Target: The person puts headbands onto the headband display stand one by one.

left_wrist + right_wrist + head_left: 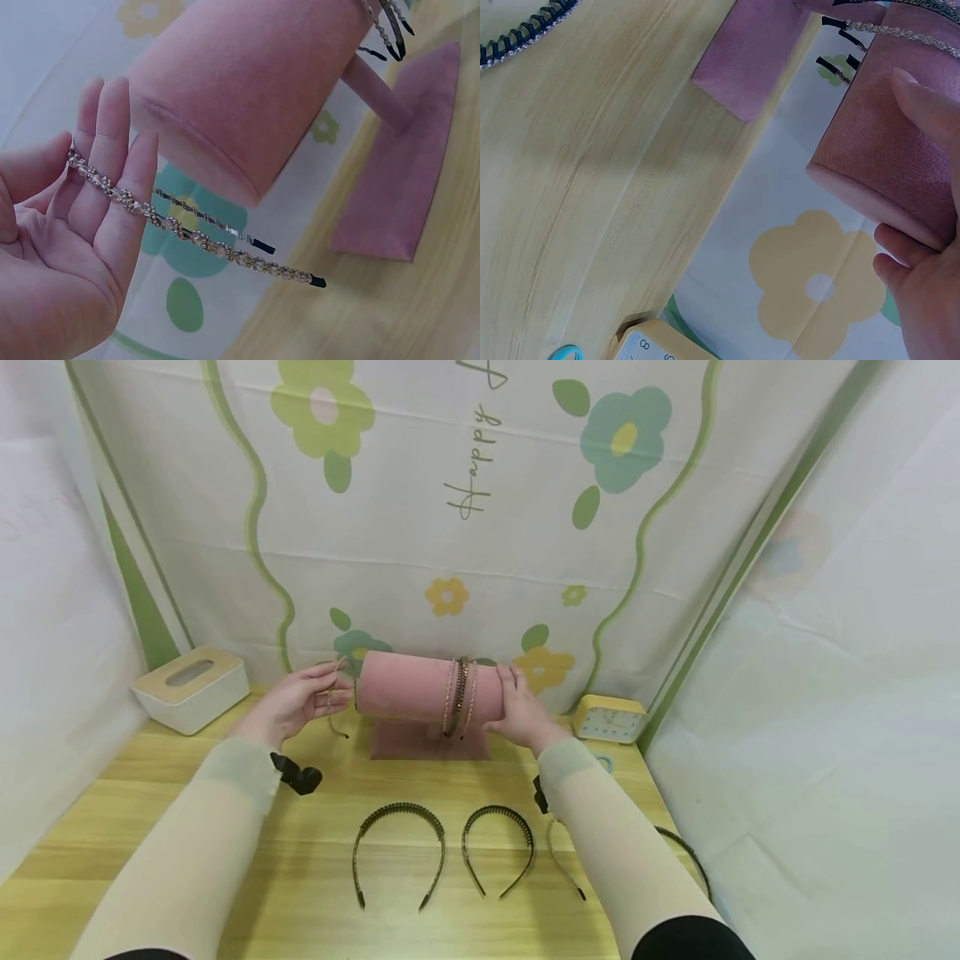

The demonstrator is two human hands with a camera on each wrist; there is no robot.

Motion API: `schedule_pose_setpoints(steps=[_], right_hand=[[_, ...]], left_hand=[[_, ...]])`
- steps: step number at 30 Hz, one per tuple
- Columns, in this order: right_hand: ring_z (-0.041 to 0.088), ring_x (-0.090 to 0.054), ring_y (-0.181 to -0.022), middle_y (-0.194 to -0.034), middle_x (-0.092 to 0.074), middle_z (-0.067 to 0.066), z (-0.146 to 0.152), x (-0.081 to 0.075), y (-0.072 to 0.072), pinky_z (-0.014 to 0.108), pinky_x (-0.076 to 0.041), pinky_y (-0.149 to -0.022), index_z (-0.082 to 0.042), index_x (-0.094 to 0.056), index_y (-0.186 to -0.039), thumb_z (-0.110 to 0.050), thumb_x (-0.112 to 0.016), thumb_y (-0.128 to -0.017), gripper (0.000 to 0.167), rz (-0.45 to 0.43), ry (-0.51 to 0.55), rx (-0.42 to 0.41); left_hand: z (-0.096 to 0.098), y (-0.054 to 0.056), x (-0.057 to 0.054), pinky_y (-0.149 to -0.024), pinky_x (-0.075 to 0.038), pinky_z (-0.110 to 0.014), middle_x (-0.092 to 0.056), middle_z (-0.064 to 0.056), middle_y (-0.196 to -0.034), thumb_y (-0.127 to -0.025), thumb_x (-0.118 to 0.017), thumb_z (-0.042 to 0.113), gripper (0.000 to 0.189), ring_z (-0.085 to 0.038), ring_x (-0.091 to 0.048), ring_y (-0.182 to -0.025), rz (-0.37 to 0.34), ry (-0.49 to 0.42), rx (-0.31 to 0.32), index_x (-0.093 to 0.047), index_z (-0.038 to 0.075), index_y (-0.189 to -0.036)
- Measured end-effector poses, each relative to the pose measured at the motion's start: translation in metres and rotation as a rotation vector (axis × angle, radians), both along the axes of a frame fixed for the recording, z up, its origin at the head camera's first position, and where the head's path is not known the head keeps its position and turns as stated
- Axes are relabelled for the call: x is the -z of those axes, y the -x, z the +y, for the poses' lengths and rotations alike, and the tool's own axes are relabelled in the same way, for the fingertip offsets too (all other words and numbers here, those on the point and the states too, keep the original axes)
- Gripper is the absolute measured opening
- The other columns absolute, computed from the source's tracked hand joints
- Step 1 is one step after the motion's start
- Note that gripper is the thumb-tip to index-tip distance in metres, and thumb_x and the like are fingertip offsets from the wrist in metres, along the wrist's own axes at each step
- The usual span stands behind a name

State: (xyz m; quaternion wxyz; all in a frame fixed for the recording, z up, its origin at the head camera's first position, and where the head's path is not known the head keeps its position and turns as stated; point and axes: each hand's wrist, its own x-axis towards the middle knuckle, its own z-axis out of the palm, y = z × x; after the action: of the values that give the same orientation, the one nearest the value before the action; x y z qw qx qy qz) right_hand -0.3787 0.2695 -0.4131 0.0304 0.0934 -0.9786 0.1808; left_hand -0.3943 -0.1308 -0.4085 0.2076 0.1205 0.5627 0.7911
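My left hand pinches a beaded headband between thumb and fingers, just off the left end of a pink velvet headband stand. The headband's dark-tipped ends point away from the palm in the left wrist view. At the other end of the stand's roll, my right hand grips it, thumb on the near side and fingers over the top and end. Three headbands sit side by side around the roll, right of its middle; the centre one is darker and braided.
On the wooden table lie a dark headband, another dark headband, a thin one partly behind my right arm, and one at the right edge. A tissue box stands left, a yellow clock right, beside a blue ring.
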Motion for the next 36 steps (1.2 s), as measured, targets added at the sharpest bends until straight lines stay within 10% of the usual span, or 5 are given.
schedule_pose_setpoints(steps=[19,36], right_hand=[[0.040,-0.044,-0.129,-0.163,0.003,0.008,-0.002,0.002,0.001,0.047,-0.040,-0.106,-0.024,0.003,-0.159,-0.033,-0.085,-0.079,0.120,-0.018,-0.011,0.017],[0.039,-0.047,-0.127,-0.162,0.001,0.009,-0.001,0.001,0.002,0.046,-0.042,-0.104,-0.023,0.001,-0.159,-0.033,-0.086,-0.078,0.119,-0.005,-0.014,0.022]], left_hand=[[0.023,0.011,-0.031,-0.088,-0.054,-0.029,-0.070,0.001,-0.092,-0.107,-0.040,0.014,0.058,-0.013,-0.070,-0.089,0.013,0.047,-0.015,-0.014,0.005,-0.158],[0.056,0.017,-0.035,-0.089,-0.054,-0.031,-0.070,-0.002,-0.093,-0.107,-0.040,0.011,0.052,-0.013,-0.071,-0.089,0.077,0.182,-0.065,-0.023,-0.001,-0.155]])
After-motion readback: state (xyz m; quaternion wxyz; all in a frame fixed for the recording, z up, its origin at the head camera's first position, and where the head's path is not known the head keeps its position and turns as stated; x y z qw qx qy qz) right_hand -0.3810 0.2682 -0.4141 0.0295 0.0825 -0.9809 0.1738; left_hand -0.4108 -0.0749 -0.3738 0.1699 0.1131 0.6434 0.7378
